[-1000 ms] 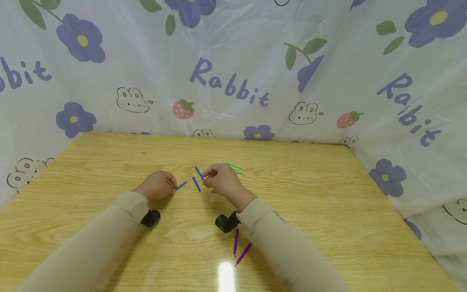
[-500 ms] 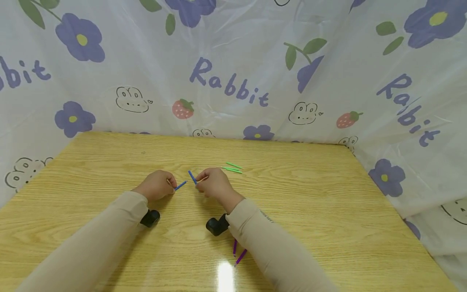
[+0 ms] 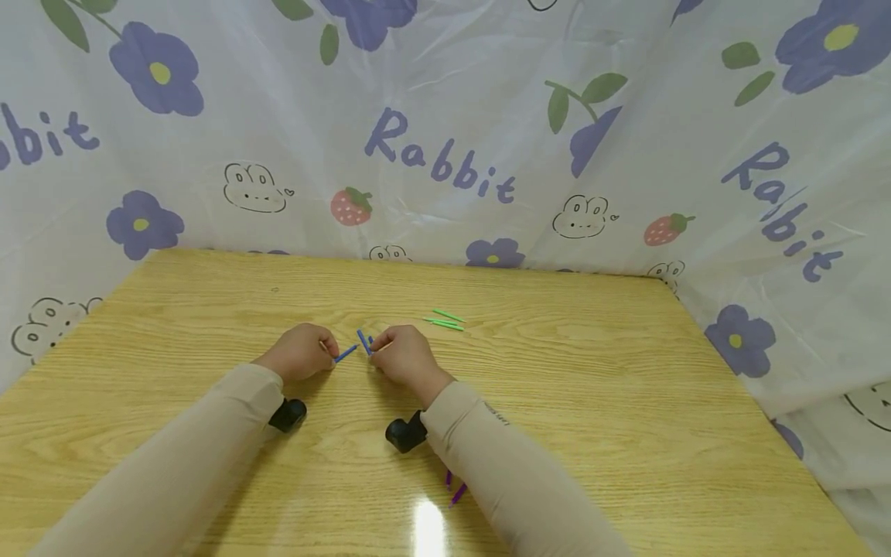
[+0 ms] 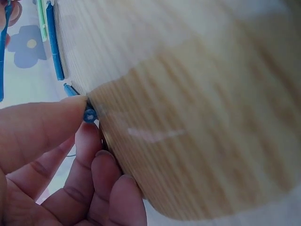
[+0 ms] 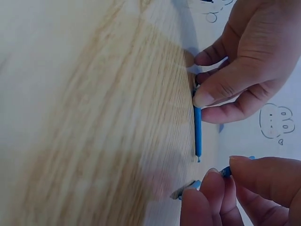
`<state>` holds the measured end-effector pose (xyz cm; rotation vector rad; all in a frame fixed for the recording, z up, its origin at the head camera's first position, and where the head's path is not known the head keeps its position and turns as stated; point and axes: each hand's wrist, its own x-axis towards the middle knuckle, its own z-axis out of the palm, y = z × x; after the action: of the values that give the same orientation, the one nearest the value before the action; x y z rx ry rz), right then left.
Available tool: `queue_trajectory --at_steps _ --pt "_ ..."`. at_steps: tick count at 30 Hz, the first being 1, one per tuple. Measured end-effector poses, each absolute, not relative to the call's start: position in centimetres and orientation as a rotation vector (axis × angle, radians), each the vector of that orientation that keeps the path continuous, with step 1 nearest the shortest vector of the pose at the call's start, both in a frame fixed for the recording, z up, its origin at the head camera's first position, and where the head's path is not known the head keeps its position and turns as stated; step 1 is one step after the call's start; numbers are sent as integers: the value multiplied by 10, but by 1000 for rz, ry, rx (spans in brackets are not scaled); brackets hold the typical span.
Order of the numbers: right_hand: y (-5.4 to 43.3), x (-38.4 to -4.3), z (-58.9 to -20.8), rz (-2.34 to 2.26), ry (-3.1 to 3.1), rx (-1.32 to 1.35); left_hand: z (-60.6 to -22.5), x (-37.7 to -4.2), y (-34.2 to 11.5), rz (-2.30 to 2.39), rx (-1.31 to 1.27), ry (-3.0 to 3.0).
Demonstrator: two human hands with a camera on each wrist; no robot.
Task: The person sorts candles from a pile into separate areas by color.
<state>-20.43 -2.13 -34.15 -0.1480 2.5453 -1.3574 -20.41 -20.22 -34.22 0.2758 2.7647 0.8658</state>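
Note:
My left hand pinches a short blue colored pencil between thumb and fingers, low over the wooden table. In the right wrist view this pencil lies along the tabletop, pointing away from the fingertips. Just to its right, my right hand pinches a second blue pencil, which is tilted. Its blunt end pokes out from the fingers in the right wrist view. A third blue pencil lies on the table beside the right fingers, mostly hidden by that hand in the head view.
Several green pencils lie together behind my right hand. Two purple pencils lie nearer the front, partly covered by the right sleeve. A patterned cloth hangs along the back of the wooden table.
My right hand has moved left with its blue pencil, closer to the pencil in my left hand. More of the green pencils show, and less of the purple ones. The left hand has stayed put.

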Motion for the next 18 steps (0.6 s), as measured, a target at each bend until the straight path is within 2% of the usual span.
queue_trajectory --at_steps 18 --pt "-31 -201 -345 -1271 2617 -133 -344 -203 -203 912 254 2759"
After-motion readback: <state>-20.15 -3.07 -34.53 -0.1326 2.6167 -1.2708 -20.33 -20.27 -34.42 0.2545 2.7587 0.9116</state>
